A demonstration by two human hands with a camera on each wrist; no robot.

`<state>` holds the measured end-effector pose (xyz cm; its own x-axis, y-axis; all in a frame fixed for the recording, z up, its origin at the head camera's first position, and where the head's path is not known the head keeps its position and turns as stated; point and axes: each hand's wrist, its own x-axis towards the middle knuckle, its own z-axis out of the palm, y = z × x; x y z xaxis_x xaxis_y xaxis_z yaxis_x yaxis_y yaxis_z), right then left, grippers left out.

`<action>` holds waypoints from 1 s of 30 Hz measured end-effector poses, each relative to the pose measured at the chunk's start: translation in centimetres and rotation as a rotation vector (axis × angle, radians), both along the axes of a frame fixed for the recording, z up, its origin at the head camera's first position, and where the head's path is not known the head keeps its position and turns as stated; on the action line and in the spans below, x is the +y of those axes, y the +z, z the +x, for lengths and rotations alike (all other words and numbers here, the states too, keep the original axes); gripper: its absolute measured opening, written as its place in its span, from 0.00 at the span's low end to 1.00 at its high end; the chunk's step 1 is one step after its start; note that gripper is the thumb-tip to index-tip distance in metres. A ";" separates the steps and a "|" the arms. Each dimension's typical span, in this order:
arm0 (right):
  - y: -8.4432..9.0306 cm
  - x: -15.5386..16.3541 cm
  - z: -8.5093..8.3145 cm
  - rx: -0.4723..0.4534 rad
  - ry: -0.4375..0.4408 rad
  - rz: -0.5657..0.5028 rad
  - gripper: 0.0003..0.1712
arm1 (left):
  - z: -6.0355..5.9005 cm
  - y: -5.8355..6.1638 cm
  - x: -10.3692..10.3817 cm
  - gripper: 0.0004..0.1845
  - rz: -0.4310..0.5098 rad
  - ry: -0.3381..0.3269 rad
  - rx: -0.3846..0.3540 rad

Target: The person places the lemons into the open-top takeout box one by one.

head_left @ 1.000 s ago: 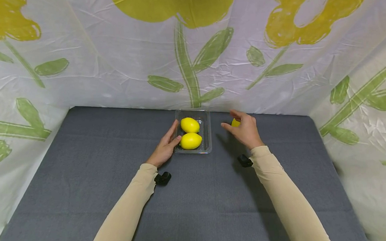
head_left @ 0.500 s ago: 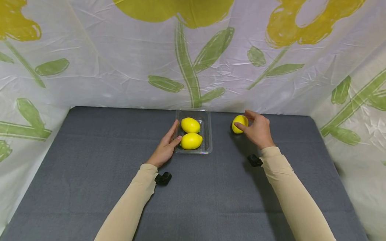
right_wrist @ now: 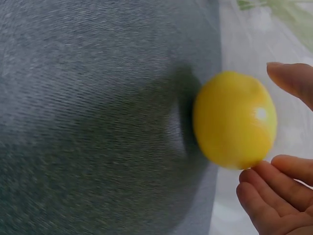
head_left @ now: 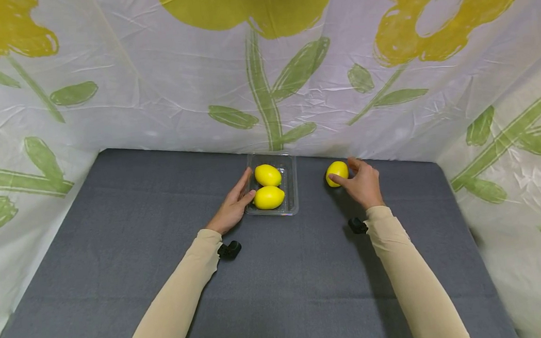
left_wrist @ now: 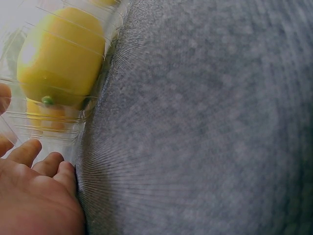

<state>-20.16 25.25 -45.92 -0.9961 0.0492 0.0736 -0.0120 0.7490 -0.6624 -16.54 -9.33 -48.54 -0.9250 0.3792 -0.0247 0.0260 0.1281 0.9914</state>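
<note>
Right hand [head_left: 363,184], centre right of the head view, is curled loosely round a loose lemon [head_left: 337,173] that sits on the grey desk [head_left: 117,240] just by the backdrop. The right wrist view shows fingertips [right_wrist: 264,176] touching the fruit's near side and the thumb just off its far side; a light cupping hold, probably to stop the round fruit from rolling.

Left hand [head_left: 233,202], centre of frame, lies flat with straight fingers against the left wall of a clear plastic tray [head_left: 292,188]. Fingers relaxed, nothing pinched. Reads as bracing, keeping the light tray from sliding on the cloth.

Tray holds two lemons: near lemon [head_left: 268,197] and far lemon [head_left: 268,175], side by side and touching, filling most of the tray. In the left wrist view the near one [left_wrist: 61,54] presses close to the ribbed wall, stem end down.

Loose lemon sits well apart from the tray, to its right.

Backdrop: white crinkled sheet [head_left: 153,83] printed with yellow flowers and green stems.

Writing, brands, labels: none readable on tray, fruit or sheet.
</note>
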 end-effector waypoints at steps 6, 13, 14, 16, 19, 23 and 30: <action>-0.8 -0.1 0.0 -0.015 0.008 0.018 0.44 | 0.5 1.6 0.2 0.34 -0.013 -0.005 -0.008; -1.2 -0.2 0.0 -0.021 -0.004 0.015 0.43 | 0.4 1.5 0.2 0.34 -0.014 0.002 -0.007; -1.2 -0.2 0.0 -0.024 -0.005 0.016 0.43 | 0.4 1.5 0.1 0.34 -0.014 0.002 -0.009; -1.2 -0.2 0.0 -0.031 -0.009 0.015 0.43 | 0.4 1.5 0.1 0.34 -0.012 0.001 -0.006; -1.2 -0.3 0.0 -0.042 -0.013 0.013 0.43 | 0.5 1.5 0.1 0.34 -0.008 -0.001 -0.008; -1.3 -0.2 0.0 -0.050 -0.024 0.008 0.44 | 0.4 1.4 0.1 0.34 -0.001 -0.004 -0.007; -1.5 -0.3 0.0 -0.022 -0.034 0.006 0.43 | 0.3 1.4 0.1 0.34 0.006 -0.004 -0.011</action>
<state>-20.12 24.92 -47.43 -0.9952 0.0831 0.0526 0.0280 0.7528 -0.6577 -16.22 -9.20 -47.16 -0.9231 0.3830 -0.0332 0.0151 0.1224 0.9924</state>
